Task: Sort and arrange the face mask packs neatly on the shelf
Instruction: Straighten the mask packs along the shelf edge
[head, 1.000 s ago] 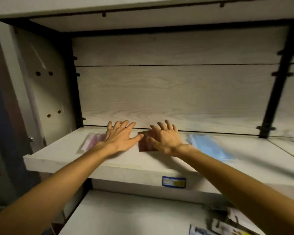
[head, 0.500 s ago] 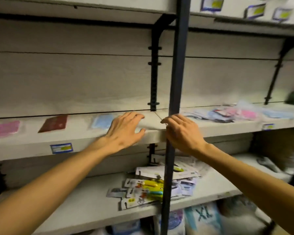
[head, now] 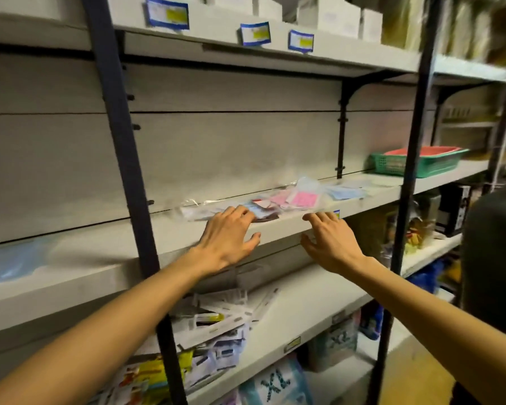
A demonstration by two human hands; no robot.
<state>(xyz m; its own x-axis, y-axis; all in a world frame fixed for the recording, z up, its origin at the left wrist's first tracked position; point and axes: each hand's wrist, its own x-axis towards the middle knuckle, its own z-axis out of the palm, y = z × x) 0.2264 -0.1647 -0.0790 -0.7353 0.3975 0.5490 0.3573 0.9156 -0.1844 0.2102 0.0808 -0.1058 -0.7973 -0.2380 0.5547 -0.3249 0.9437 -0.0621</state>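
Location type: retail shop or its stockroom. Evidence: metal shelving w/ dark uprights [head: 120, 159] and bracket-mounted grey boards [head: 79, 276]; blue/yellow price labels [head: 167, 12] clipped along the upper shelf edge; white boxes [head: 327, 13] stacked above; loose face mask packs [head: 286, 198] in clear wrap on the mid shelf; small carded goods [head: 216, 320] piled one level down; green plastic basket [head: 415, 163] at right; bagged bulk items marked XL [head: 275, 384] at the bottom.
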